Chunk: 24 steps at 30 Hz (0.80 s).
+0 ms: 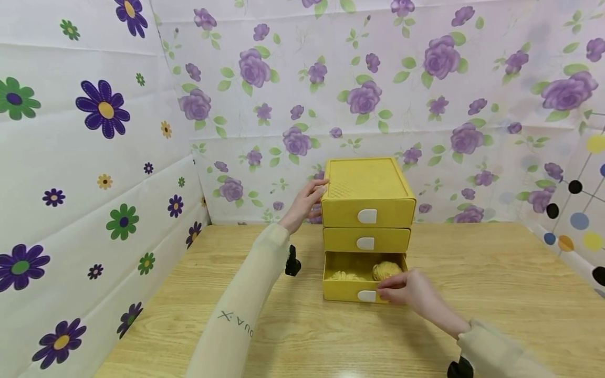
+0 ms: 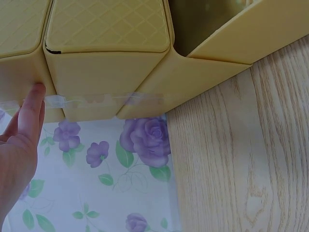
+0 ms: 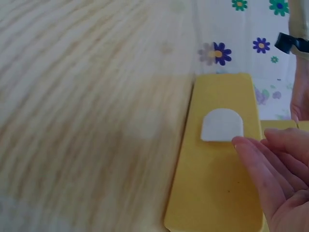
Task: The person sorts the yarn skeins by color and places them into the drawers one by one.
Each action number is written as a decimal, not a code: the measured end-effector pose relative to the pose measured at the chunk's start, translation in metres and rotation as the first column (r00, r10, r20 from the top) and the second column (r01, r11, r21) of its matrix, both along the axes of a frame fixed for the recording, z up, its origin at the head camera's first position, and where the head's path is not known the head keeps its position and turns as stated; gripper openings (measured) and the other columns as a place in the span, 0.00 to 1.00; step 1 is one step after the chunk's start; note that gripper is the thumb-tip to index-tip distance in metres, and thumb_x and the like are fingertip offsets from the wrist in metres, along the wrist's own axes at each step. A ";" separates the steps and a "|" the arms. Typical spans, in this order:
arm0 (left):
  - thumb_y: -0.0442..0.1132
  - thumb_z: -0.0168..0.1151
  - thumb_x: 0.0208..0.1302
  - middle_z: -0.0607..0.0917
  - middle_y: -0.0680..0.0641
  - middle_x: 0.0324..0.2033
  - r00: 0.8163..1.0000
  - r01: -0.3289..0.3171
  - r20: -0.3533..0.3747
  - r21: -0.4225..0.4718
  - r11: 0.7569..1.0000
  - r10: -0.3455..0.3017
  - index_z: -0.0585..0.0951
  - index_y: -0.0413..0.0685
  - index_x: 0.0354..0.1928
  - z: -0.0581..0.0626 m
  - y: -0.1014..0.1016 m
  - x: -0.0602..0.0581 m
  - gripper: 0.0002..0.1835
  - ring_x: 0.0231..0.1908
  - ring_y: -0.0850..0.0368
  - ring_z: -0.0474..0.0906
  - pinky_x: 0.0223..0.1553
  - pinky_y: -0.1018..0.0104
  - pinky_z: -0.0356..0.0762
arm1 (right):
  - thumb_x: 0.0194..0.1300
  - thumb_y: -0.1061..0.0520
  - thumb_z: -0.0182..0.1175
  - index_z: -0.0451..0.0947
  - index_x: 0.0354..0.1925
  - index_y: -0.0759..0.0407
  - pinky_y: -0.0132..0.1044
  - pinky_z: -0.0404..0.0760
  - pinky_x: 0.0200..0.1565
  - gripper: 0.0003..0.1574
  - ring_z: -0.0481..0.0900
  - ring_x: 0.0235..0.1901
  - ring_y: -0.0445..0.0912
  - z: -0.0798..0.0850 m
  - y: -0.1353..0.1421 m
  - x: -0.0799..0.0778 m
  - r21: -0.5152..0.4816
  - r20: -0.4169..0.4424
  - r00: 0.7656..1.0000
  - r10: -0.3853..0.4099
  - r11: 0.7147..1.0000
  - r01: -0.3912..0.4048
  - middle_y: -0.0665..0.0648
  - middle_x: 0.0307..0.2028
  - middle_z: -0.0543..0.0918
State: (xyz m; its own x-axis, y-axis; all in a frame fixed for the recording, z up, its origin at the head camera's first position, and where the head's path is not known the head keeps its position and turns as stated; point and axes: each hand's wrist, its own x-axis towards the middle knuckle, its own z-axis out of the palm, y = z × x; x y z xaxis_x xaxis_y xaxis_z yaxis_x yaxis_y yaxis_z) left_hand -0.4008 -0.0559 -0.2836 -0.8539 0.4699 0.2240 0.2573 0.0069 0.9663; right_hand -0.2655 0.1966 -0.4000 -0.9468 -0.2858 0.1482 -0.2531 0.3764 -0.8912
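Note:
A yellow three-drawer storage box (image 1: 368, 178) stands on the table, its bottom drawer (image 1: 342, 289) pulled out. Inside the drawer lie a round ball of yellow yarn (image 1: 386, 270) at the right and a paler yarn bundle (image 1: 344, 275) at the left. My left hand (image 1: 304, 205) rests its fingers against the box's left side, near the top; one fingertip touches the yellow side wall in the left wrist view. At the drawer's front, my right hand (image 1: 408, 289) has its fingers extended beside the white handle (image 3: 223, 124). One fingertip is at the handle's edge.
The box stands on a wood-grain table (image 1: 482, 294), near the back wall covered in purple-rose cloth (image 1: 255, 68). A flower-print cloth (image 1: 156, 147) hangs on the left side. The upper two drawers, with white handles (image 1: 366, 216), are closed.

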 end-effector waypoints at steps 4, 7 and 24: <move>0.43 0.43 0.71 0.62 0.39 0.56 1.000 0.005 0.005 0.002 1.000 -0.005 0.58 0.45 0.67 0.001 0.001 0.000 0.24 0.54 0.40 0.63 0.49 0.49 0.66 | 0.53 0.62 0.66 0.83 0.35 0.66 0.41 0.79 0.27 0.10 0.80 0.28 0.55 -0.005 -0.004 0.001 0.053 -0.068 0.998 -0.004 0.999 0.008 0.57 0.28 0.83; 0.42 0.43 0.71 0.62 0.39 0.56 1.000 0.006 0.004 0.004 1.000 -0.006 0.58 0.45 0.67 0.000 0.001 -0.001 0.24 0.54 0.39 0.62 0.49 0.48 0.66 | 0.53 0.62 0.66 0.84 0.34 0.66 0.37 0.78 0.26 0.09 0.81 0.28 0.51 -0.007 -0.005 0.001 0.081 -0.113 0.994 -0.011 0.996 0.021 0.57 0.28 0.83; 0.47 0.46 0.70 0.66 0.43 0.53 0.999 -0.036 -0.020 0.000 0.999 0.036 0.64 0.51 0.64 -0.011 0.001 -0.013 0.23 0.49 0.47 0.69 0.44 0.55 0.72 | 0.53 0.62 0.66 0.84 0.30 0.62 0.32 0.76 0.25 0.04 0.80 0.26 0.46 -0.017 -0.009 -0.004 0.123 -0.208 0.975 -0.082 0.986 0.109 0.54 0.27 0.83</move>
